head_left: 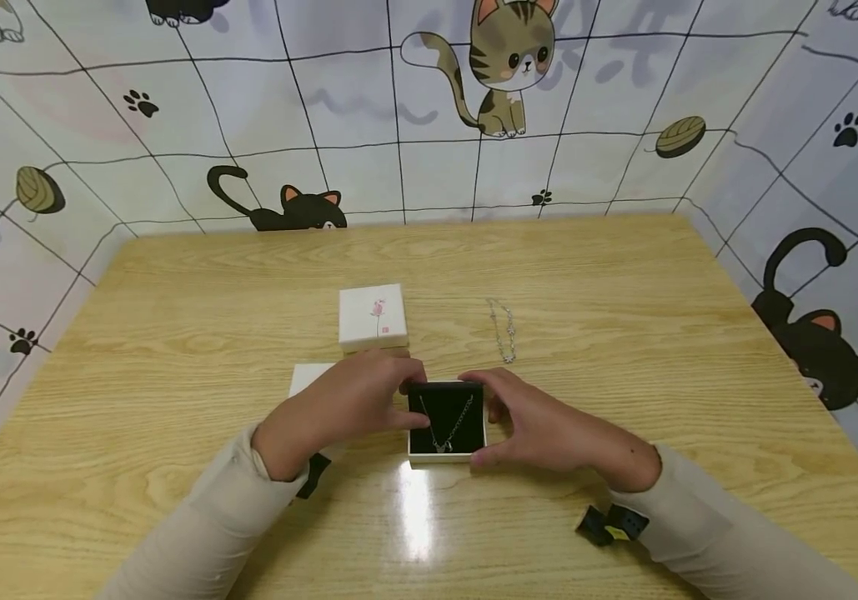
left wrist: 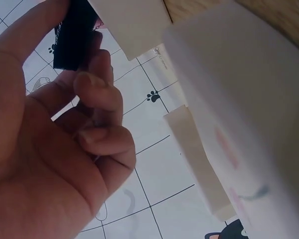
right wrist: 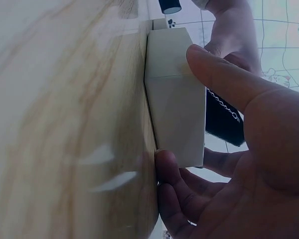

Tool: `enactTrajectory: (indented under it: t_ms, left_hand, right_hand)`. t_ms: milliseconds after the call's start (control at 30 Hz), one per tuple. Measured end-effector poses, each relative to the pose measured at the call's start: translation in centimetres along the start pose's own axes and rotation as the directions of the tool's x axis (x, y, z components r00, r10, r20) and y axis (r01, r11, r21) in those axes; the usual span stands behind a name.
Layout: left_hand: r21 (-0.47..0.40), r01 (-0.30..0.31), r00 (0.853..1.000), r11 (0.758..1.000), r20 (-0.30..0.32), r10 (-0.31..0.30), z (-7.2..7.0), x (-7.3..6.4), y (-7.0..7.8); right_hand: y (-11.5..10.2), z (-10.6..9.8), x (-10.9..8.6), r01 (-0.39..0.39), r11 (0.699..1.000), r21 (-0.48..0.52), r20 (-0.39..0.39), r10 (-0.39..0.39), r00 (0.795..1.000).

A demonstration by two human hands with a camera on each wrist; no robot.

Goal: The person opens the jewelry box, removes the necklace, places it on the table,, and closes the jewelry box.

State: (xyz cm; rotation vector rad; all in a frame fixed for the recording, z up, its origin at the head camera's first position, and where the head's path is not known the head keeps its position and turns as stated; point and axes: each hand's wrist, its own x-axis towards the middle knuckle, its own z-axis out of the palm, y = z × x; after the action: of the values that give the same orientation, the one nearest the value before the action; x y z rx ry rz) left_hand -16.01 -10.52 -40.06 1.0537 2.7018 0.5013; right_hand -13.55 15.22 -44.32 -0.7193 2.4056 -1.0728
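Observation:
A white box base (head_left: 439, 459) sits on the table between the hands. Its black jewelry pad (head_left: 444, 400) carries a silver chain necklace (head_left: 460, 425) with a small pendant. In the right wrist view the pad (right wrist: 224, 124) stands tilted out past the box rim. My left hand (head_left: 357, 396) pinches the pad's left side between thumb and fingers; its other fingers curl loosely in the left wrist view. My right hand (head_left: 541, 425) grips the box's right side, thumb on the near wall (right wrist: 174, 109), fingers round the far side and low by the table.
Behind the left hand stands a white box (head_left: 372, 317) with a pink flower print. Another white box piece (head_left: 310, 377) is partly hidden under the left forearm. A silver chain bracelet (head_left: 511, 333) lies farther back on the wooden table (head_left: 624, 292). Cat-print walls (head_left: 436, 179) enclose the table.

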Motion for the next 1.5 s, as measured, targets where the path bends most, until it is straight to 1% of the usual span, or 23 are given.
enactTrajectory:
  t_ms: [167, 267, 400, 500, 633, 800, 967, 1033, 1133, 1200, 1300, 1333, 1400, 1467, 1500]
  left_hand:
    - [0.046, 0.04, 0.999, 0.998, 0.0, -0.04, -0.1, 0.0, 0.0]
    - [0.042, 0.065, 0.998, 0.997, 0.016, -0.066, -0.2, 0.0, 0.0]
    - [0.017, 0.069, 0.997, 0.997, 0.03, -0.07, -0.2, -0.1, -0.1]
    - [-0.018, 0.077, 0.996, 0.997, 0.055, -0.076, 0.0, -0.2, -0.3]
    - [-0.075, 0.083, 0.994, 0.994, 0.082, -0.077, 0.6, -0.6, -0.7]
    - [-0.132, 0.082, 0.993, 0.988, 0.094, -0.07, 1.4, -0.9, -1.0]
    - [-0.2, 0.085, 0.992, 0.976, 0.109, -0.064, 1.6, -0.9, -1.1]
    - [-0.227, 0.084, 0.991, 0.97, 0.121, -0.057, 1.6, -0.9, -1.1]
    - [-0.26, 0.085, 0.99, 0.962, 0.135, -0.051, 1.6, -0.9, -1.1]
    - [-0.277, 0.09, 0.989, 0.957, 0.141, -0.052, 1.6, -0.8, -1.2]
    - [-0.282, 0.091, 0.989, 0.955, 0.137, -0.054, 1.6, -0.8, -1.2]
    - [-0.281, 0.091, 0.989, 0.955, 0.137, -0.054, 1.6, -0.8, -1.3]
    - [-0.274, 0.09, 0.989, 0.957, 0.135, -0.054, 1.6, -0.8, -1.3]
    - [-0.269, 0.084, 0.99, 0.959, 0.131, -0.05, 1.6, -0.8, -1.3]
    - [-0.267, 0.082, 0.99, 0.96, 0.131, -0.048, 1.5, -0.8, -1.2]
  right_hand:
    - [-0.2, -0.2, -0.1, 0.001, 1.0, -0.008, -0.004, -0.001, 1.0]
    - [-0.2, -0.2, -0.1, -0.001, 1.0, -0.009, 0.0, 0.001, 1.0]
    - [-0.2, -0.2, 0.0, 0.002, 1.0, 0.0, -0.004, -0.002, 1.0]
    - [-0.1, 0.0, 0.0, 0.002, 1.0, 0.004, 0.0, -0.002, 1.0]
    - [-0.1, 0.1, 0.1, 0.001, 1.0, -0.001, 0.003, -0.001, 1.0]
    - [-0.3, 0.1, 0.2, -0.001, 1.0, -0.003, 0.001, 0.001, 1.0]
    - [-0.3, 0.1, 0.1, -0.012, 1.0, -0.015, -0.006, 0.012, 1.0]
    - [-0.5, 0.0, 0.0, -0.031, 0.999, -0.018, -0.019, 0.031, 0.999]
    - [-1.0, -0.2, -0.2, -0.07, 0.997, -0.043, -0.077, 0.066, 0.995]
    - [-1.5, -0.4, -0.4, -0.083, 0.994, -0.065, -0.142, 0.073, 0.987]
    - [-2.7, -0.6, -0.5, -0.038, 0.992, -0.121, -0.256, 0.006, 0.967]
    - [-3.0, -0.7, -0.5, -0.014, 0.99, -0.144, -0.293, -0.029, 0.956]
    - [-3.8, -0.8, -0.5, 0.033, 0.98, -0.198, -0.359, -0.104, 0.927]
    - [-4.6, -0.7, -0.4, 0.054, 0.964, -0.26, -0.401, -0.158, 0.902]
    - [-5.0, -0.6, -0.3, 0.062, 0.953, -0.297, -0.409, -0.185, 0.894]
